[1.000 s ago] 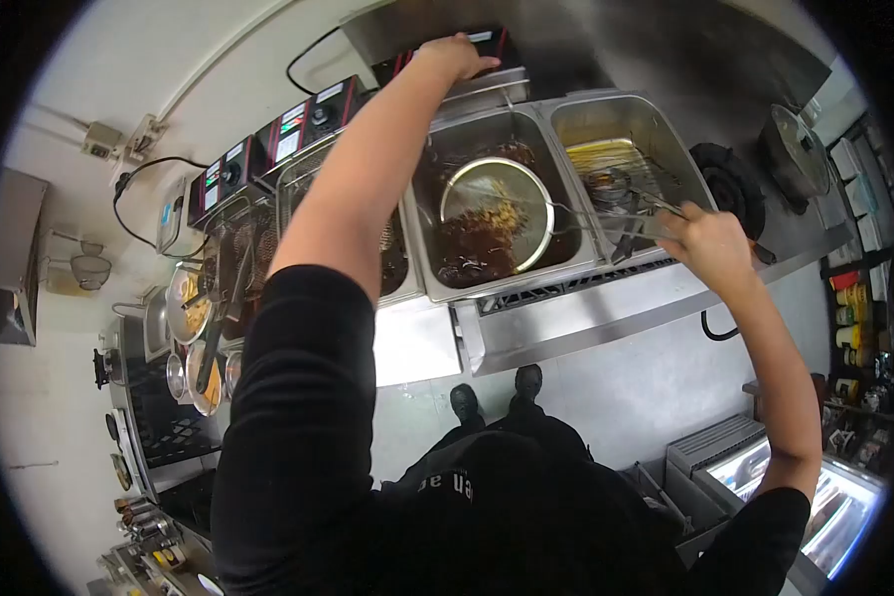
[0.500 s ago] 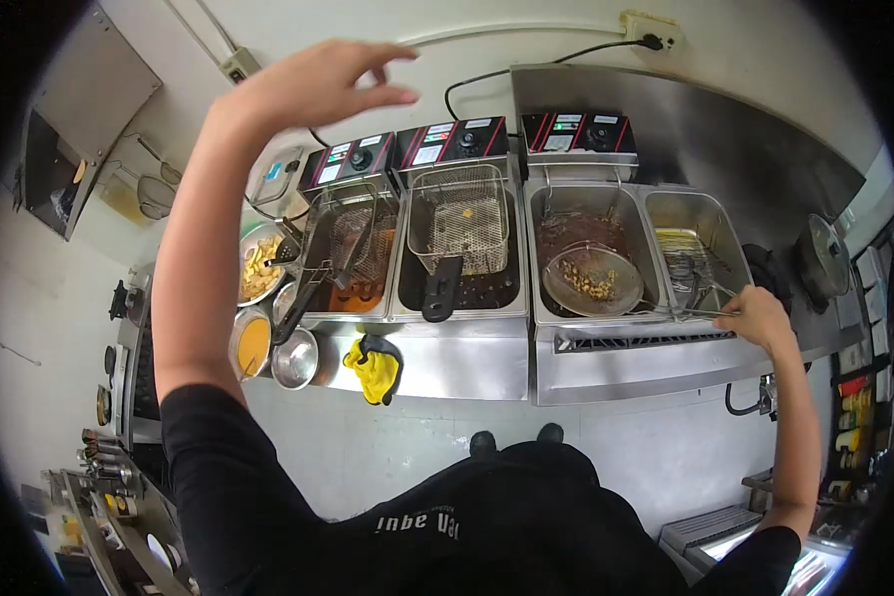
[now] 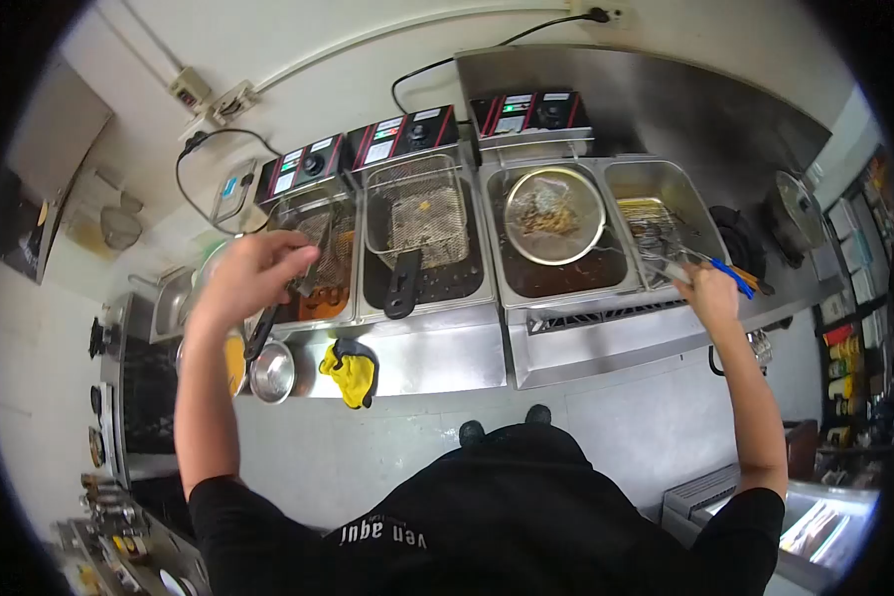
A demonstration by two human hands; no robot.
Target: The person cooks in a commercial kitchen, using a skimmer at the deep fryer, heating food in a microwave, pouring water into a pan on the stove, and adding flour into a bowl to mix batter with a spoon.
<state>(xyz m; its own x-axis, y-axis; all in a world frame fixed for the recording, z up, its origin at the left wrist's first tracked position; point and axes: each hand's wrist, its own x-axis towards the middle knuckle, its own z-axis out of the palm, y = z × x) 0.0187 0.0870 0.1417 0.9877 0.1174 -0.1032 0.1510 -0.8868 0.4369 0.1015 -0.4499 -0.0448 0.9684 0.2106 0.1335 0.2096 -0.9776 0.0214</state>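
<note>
My right hand (image 3: 712, 295) grips the handle of a round mesh strainer (image 3: 554, 217). Brown fried bits lie in its mesh, held above the dark oil of the right fryer tank (image 3: 556, 285). To the left, my left hand (image 3: 258, 273) hovers near the left fryer tank (image 3: 340, 310), its fingertips close to metal tongs (image 3: 320, 243) there, thumb and fingers slightly apart. That tank holds orange-brown oil. Over the middle tank hangs a wire fry basket (image 3: 422, 214) with a black handle.
A steel container with metal tools (image 3: 656, 223) adjoins the right fryer. Blue-handled and orange tools (image 3: 740, 278) lie beside my right hand. A yellow-and-black glove (image 3: 350, 372) and a steel bowl (image 3: 272, 372) sit along the front ledge. A lidded pot (image 3: 797, 214) stands far right.
The strainer has risen and tilted more toward me, away from the oil. My left hand has come down from beside the wall toward the left fryer. The camera view has shifted.
</note>
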